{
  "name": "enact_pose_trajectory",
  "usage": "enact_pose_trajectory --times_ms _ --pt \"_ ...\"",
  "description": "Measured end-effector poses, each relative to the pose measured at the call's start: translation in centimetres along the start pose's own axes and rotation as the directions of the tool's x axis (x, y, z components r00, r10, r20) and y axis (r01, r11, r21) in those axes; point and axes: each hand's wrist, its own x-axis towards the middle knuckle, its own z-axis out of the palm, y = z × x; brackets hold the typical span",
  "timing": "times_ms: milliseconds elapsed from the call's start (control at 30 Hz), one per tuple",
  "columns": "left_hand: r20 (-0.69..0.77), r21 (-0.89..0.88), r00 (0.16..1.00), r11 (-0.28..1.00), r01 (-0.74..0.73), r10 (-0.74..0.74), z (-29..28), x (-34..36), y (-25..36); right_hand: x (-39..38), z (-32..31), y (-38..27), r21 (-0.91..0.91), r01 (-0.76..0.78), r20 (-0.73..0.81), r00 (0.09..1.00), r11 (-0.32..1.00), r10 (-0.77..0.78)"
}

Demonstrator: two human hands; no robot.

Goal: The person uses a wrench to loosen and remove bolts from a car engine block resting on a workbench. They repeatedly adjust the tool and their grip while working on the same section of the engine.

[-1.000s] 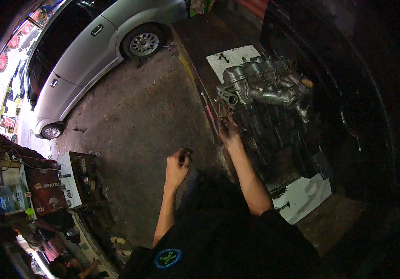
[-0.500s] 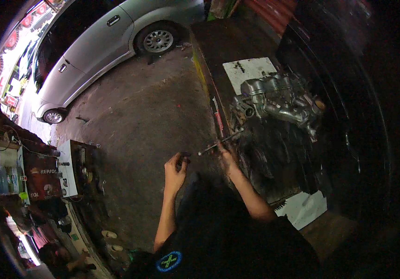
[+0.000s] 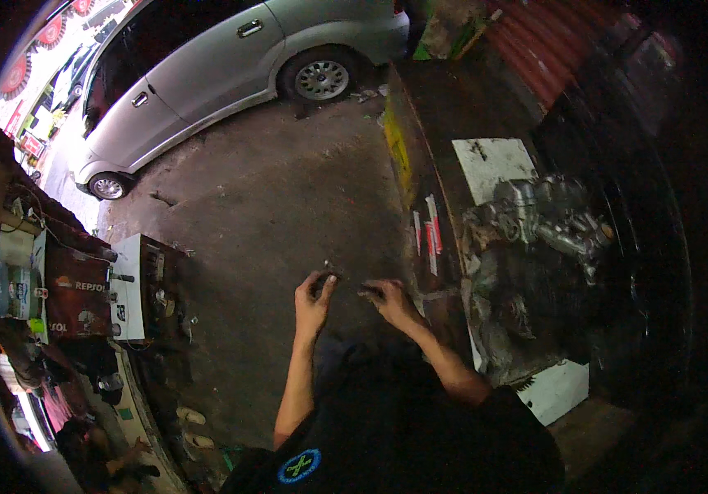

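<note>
In front of my body, my left hand (image 3: 313, 301) is raised with its fingers curled in a pinch. At its fingertips shows a small shiny metal tip (image 3: 327, 264); the rest of the piece is too dark to name. My right hand (image 3: 391, 303) is just to the right and apart from it, fingers bent together and pointing at the left hand. Whatever the right fingertips hold, if anything, is dark and blurred. On the bench (image 3: 424, 107) to my right lies a silver metal engine part (image 3: 535, 210) with rounded pipes. A grey cloth-like heap (image 3: 502, 305) is nearer me.
White boards (image 3: 494, 165) lie beyond the engine part, and another white sheet (image 3: 556, 393) near my right elbow. Red-and-white strips (image 3: 431, 235) mark the bench edge. A silver car (image 3: 206, 62) is parked ahead. Dark red cabinet (image 3: 82, 309) and pale slippers (image 3: 193, 428) are at left.
My right hand has drawn back left from the bench edge, close to my left hand. The long metal rod it held no longer shows as such. The view has shifted slightly.
</note>
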Motion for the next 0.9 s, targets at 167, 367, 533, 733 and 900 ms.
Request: enact_pose_trajectory --times_ms 167,367,533,733,900 --pt "-0.007 -0.1 0.999 0.994 0.052 -0.053 -7.3 3.0 -1.6 4.5 4.3 -3.6 -0.044 0.149 0.168 0.976 0.988 -0.14" --pt "-0.178 -0.298 0.977 0.952 0.062 -0.119 -13.9 6.0 -2.5 9.6 9.8 -3.7 0.24 -0.004 -0.028 1.0 0.971 0.011" --pt "-0.314 -0.169 0.948 0.986 0.002 -0.055 -19.8 9.9 -5.2 14.8 10.5 -2.9 0.193 -0.137 0.021 0.991 0.972 0.135" --pt "-0.447 -0.178 0.883 0.982 0.068 -0.143 -24.9 15.0 -6.4 23.1 14.1 -1.7 0.226 -0.091 -0.011 0.995 0.97 0.096" --pt "-0.536 -0.072 0.837 0.994 0.078 -0.104 -30.0 20.2 -11.1 30.8 17.0 -4.2 0.164 -0.087 0.087 0.993 0.983 0.074"
